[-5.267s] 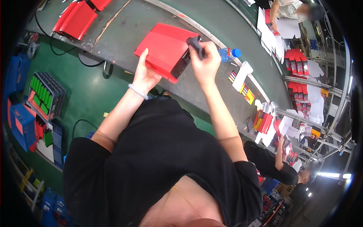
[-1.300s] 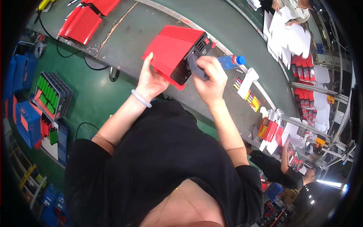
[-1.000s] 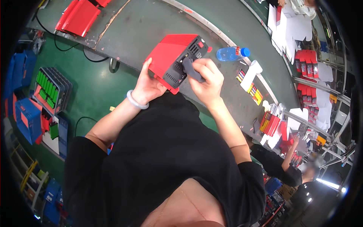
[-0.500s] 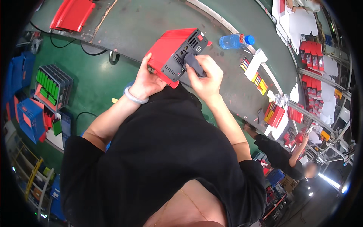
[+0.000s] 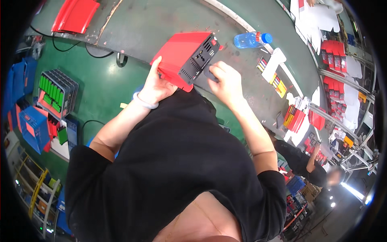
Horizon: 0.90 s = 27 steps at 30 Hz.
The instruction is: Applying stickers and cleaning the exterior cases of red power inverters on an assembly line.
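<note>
A red power inverter (image 5: 177, 50) with a ribbed case is held tilted over the near edge of the bench. Its black end panel (image 5: 199, 58), with a socket, vent slots and a red switch, faces right. My left hand (image 5: 156, 85) grips the inverter's near left side, thumb on the case and the other fingers partly hidden underneath. In my right hand (image 5: 227, 82), curled fingers hold a bunched dark grey cloth (image 5: 210, 75). The cloth is close beside the end panel; whether it touches I cannot tell.
On the grey bench (image 5: 137, 28) stand red metal covers (image 5: 74, 16) at far left and a blue-capped bottle (image 5: 252, 40) lying at right. Labels (image 5: 278, 84) and red boxes (image 5: 294, 119) are farther right. Crates (image 5: 58, 90) sit on the floor; a co-worker (image 5: 298, 161) is at right.
My right hand has drawn back to the right with the cloth, uncovering more of the end panel. My left hand still holds the inverter, which has shifted slightly.
</note>
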Motion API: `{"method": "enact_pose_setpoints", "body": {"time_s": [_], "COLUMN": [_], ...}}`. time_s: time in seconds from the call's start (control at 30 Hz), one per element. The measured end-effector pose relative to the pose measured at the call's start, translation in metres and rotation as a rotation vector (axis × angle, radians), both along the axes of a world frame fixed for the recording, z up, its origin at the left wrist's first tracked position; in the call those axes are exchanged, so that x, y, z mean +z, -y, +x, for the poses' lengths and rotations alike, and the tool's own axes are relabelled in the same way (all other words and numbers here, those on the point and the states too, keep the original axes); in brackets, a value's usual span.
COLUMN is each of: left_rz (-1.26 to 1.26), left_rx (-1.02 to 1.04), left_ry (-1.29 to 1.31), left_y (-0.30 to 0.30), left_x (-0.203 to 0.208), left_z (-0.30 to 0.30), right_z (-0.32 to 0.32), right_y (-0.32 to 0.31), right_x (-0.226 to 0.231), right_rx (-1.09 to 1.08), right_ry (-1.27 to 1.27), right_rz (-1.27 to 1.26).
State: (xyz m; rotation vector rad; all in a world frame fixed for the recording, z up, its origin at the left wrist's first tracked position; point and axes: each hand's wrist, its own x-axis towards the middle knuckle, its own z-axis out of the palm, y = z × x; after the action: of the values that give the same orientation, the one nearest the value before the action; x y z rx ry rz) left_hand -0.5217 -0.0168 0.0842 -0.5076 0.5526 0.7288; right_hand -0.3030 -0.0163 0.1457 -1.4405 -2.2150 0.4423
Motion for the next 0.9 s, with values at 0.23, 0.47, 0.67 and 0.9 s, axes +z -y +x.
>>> {"method": "enact_pose_setpoints", "body": {"time_s": [0.23, 0.47, 0.67, 0.9], "left_rz": [0.006, 0.073, -0.016, 0.057], "left_rx": [0.015, 0.001, -0.006, -0.003], "left_ry": [0.045, 0.092, -0.025, 0.037], "left_y": [-0.001, 0.003, 0.002, 0.003], "left_x": [0.002, 0.000, 0.000, 0.004], "left_z": [-0.002, -0.001, -0.001, -0.002], "right_z": [0.008, -0.016, 0.001, -0.010], "right_y": [-0.001, 0.001, 0.002, -0.008], "right_x": [0.019, 0.007, 0.003, 0.017], "right_rx": [-0.307, 0.030, -0.082, -0.169], "right_ry": [-0.471, -0.191, -0.183, -0.395], "right_rz": [-0.092, 0.235, 0.061, 0.171]}}
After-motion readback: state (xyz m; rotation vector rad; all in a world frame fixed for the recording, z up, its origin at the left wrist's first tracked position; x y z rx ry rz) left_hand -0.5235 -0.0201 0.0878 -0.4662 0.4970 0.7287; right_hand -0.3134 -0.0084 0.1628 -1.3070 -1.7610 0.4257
